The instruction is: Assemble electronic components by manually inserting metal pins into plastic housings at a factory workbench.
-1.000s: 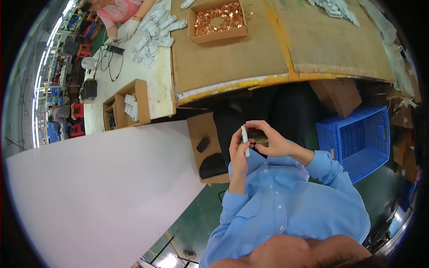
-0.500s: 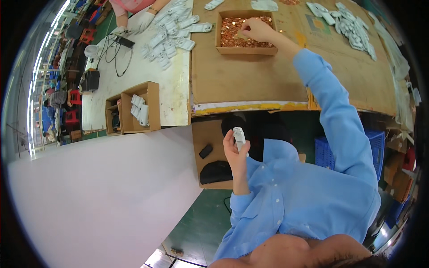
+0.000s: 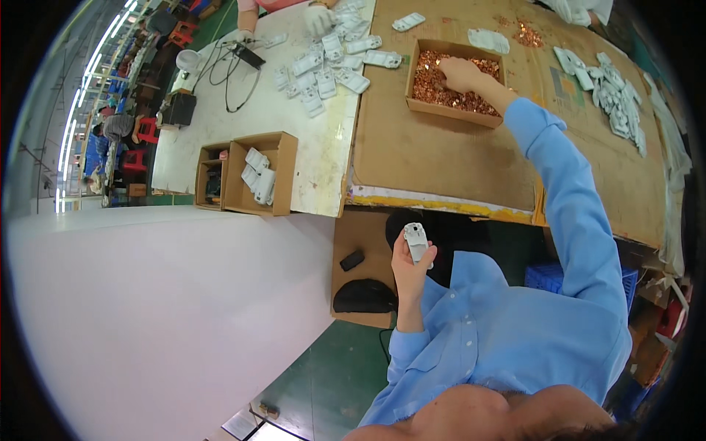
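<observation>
A white plastic casing (image 3: 416, 239) with a small dark opening near its top stands upright in my left hand (image 3: 409, 278), gripped between thumb and fingers in front of my body, below the table's edge. My right hand (image 3: 463, 75) reaches across the table into a shallow cardboard box (image 3: 454, 113). Small shiny copper-coloured pieces (image 3: 429, 92) fill that box. The fingers of this hand are bent together down among the pieces, and their tips are hidden, so whatever they pinch cannot be made out.
White casings lie in a heap (image 3: 323, 73) on the left table and another (image 3: 616, 103) at the right. A divided cardboard box (image 3: 285, 176) holds more. A co-worker's gloved hand (image 3: 319, 20) is by the left heap. Cables run from a black device (image 3: 248, 56).
The whole view has shifted, with the table now lower and further right. My left hand has turned the casing so its broad face shows. My right hand stays in the box, fingers lower among the pieces.
</observation>
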Motion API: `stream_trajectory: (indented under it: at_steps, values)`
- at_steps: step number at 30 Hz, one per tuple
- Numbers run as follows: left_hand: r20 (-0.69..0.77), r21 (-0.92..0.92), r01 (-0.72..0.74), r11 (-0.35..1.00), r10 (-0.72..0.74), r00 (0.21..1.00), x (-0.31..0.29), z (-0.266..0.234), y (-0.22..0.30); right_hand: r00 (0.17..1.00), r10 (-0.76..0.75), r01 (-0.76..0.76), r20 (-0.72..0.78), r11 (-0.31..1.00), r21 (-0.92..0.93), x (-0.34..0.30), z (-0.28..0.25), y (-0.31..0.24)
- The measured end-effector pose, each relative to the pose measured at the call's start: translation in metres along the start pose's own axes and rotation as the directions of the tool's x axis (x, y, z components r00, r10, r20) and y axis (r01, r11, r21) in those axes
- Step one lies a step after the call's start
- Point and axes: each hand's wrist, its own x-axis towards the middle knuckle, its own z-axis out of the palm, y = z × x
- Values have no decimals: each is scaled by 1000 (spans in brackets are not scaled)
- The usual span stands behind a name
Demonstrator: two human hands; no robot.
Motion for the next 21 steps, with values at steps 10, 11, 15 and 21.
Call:
stream_trajectory:
  at_steps: [10, 11, 15, 21]
  values:
    - [-5, -12, -33, 999, 33, 999, -5, -1, -1, 999, -8, 4, -53, 997, -73, 2, -5, -6]
    - [-11, -16, -37, 999, 37, 999, -6, -2, 2, 999, -13, 11, -42, 998, -54, 5, -6, -5]
    - [-36, -52, -40, 998, 38, 999, -9, -6, 4, 999, -11, 10, 30, 1000, 15, 4, -15, -14]
    - [-40, -36, -26, 999, 25, 999, -7, -8, 0, 1000, -18, 19, 12, 999, -51, 9, -7, -11]
